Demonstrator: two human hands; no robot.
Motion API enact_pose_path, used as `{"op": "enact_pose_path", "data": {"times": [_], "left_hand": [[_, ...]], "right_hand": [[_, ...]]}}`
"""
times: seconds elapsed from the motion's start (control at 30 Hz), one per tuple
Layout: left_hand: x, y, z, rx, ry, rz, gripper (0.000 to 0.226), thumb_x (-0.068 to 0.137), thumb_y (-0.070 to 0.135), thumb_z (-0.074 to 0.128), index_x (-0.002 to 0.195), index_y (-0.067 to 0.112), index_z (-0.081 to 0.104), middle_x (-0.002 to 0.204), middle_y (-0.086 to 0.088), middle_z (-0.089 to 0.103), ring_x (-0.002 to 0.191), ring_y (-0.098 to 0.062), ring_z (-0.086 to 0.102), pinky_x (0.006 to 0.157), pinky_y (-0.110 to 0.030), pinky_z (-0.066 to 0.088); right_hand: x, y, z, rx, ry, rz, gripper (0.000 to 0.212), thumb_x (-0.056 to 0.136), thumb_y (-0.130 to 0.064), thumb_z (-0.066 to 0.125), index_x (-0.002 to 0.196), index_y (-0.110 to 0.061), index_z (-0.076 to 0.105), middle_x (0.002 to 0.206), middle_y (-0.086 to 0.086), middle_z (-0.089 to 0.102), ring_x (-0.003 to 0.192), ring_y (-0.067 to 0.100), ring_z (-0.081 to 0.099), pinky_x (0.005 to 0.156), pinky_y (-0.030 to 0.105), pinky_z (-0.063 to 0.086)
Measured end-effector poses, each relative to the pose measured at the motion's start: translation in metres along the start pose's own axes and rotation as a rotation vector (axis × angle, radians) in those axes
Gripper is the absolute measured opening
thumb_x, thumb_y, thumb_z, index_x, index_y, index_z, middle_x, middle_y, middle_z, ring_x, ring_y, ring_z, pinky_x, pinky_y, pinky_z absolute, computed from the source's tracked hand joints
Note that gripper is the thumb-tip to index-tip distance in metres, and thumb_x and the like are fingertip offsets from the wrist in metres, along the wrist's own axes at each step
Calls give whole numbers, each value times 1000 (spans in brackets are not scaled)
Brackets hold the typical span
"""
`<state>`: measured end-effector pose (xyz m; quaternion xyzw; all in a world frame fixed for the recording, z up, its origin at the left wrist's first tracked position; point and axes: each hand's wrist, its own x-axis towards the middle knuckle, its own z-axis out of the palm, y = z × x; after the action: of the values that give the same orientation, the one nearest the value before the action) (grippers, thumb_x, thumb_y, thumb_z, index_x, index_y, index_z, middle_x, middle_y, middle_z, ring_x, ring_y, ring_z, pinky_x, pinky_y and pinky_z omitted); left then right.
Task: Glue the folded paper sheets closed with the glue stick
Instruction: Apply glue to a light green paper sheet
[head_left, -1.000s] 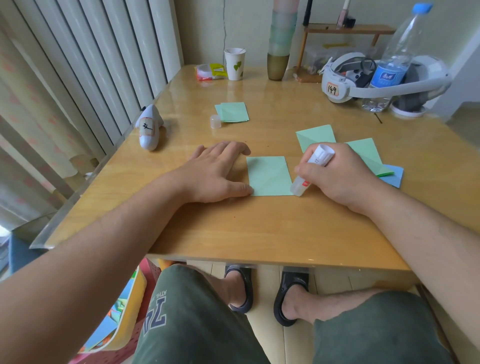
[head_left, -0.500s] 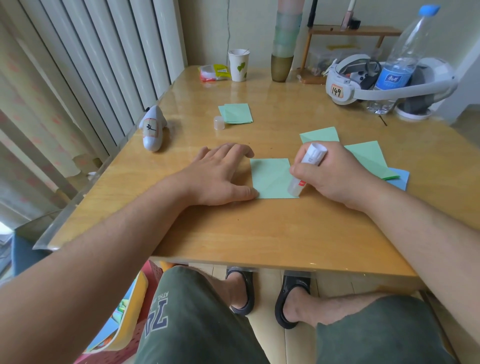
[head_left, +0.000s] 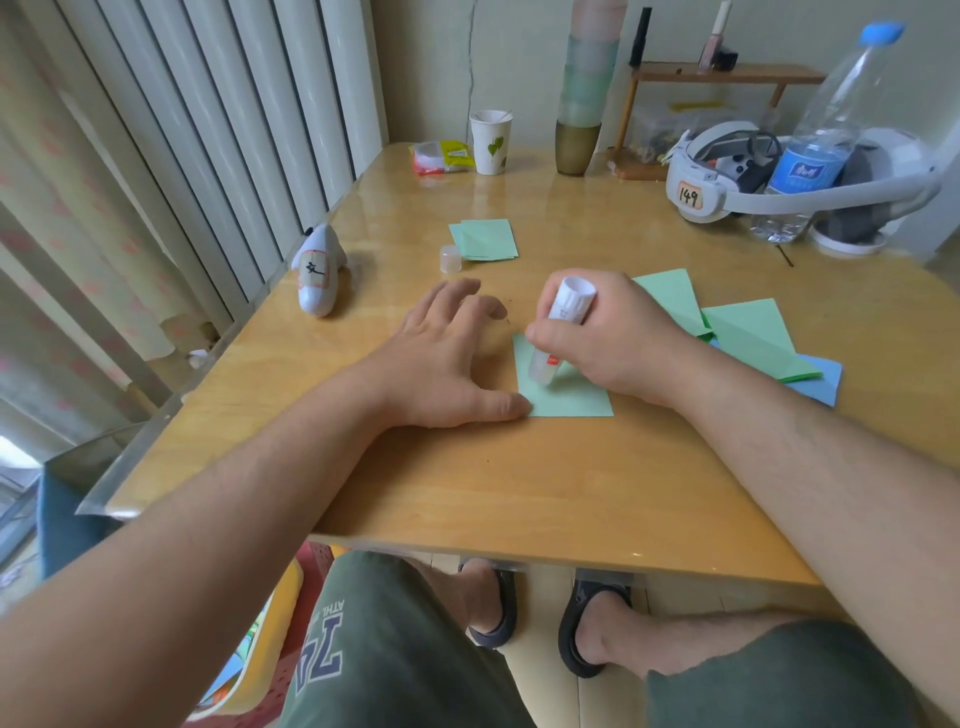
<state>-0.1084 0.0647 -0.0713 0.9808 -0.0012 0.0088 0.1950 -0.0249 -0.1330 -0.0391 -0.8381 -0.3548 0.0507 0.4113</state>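
My right hand (head_left: 613, 338) is closed around the glue stick (head_left: 563, 325), and since a moment ago I have carried it from the right edge of the green sheet (head_left: 569, 395) in over its middle, so the tip now presses down on the paper itself. That tells me I am spreading glue across the fold rather than only touching its border. My left hand (head_left: 441, 358) lies open and flat on the table (head_left: 519, 493), thumb pinning the sheet's near left corner as it did before, so the paper should hold under the rubbing. This sheet sits toward the middle of the table, nearer my edge. More folded sheets (head_left: 748, 332) wait by the right side, and another pair (head_left: 485, 239) lies farther back beside the glue cap (head_left: 450, 259). I judge the gluing is under way, with pressing shut yet to come.
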Motion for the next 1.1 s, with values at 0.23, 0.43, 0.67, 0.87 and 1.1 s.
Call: {"op": "enact_pose_path", "data": {"times": [0.23,0.43,0.67,0.87,1.1], "left_hand": [[1,2,-3,134,-65,-39,112,55,98,39,152,44,30,164,14,20,158,-15,6,126,-40,9],[0,1,-4,158,-81,-37,116,55,100,36,155,43,25,166,15,17,158,-16,5,126,-43,9],[1,0,-2,164,-73,-39,125,55,100,35,160,35,20,168,13,15,159,-15,3,129,-44,8],[2,0,-1,180,-73,-26,123,56,100,34,159,34,22,167,13,16,158,-15,3,129,-45,8],[2,1,-2,184,-77,-28,122,56,99,33,159,34,23,167,13,15,158,-14,3,129,-44,7]], "right_hand": [[10,2,8,-67,-71,3,24,73,-45,66,77,-21,61,77,2,71,77,25,64,73,44,54],[26,0,11,-133,-57,-13,23,84,-32,72,81,-13,59,79,7,66,69,20,53,64,35,45],[45,3,15,-143,-39,16,31,78,-38,68,83,-9,58,70,-4,55,66,17,48,63,35,42],[51,4,18,-151,-5,29,29,80,-35,68,84,-8,57,71,-3,55,66,17,47,61,35,41],[56,2,19,-180,46,43,29,81,-32,68,80,-9,51,68,-4,49,63,17,40,59,35,34]]}}
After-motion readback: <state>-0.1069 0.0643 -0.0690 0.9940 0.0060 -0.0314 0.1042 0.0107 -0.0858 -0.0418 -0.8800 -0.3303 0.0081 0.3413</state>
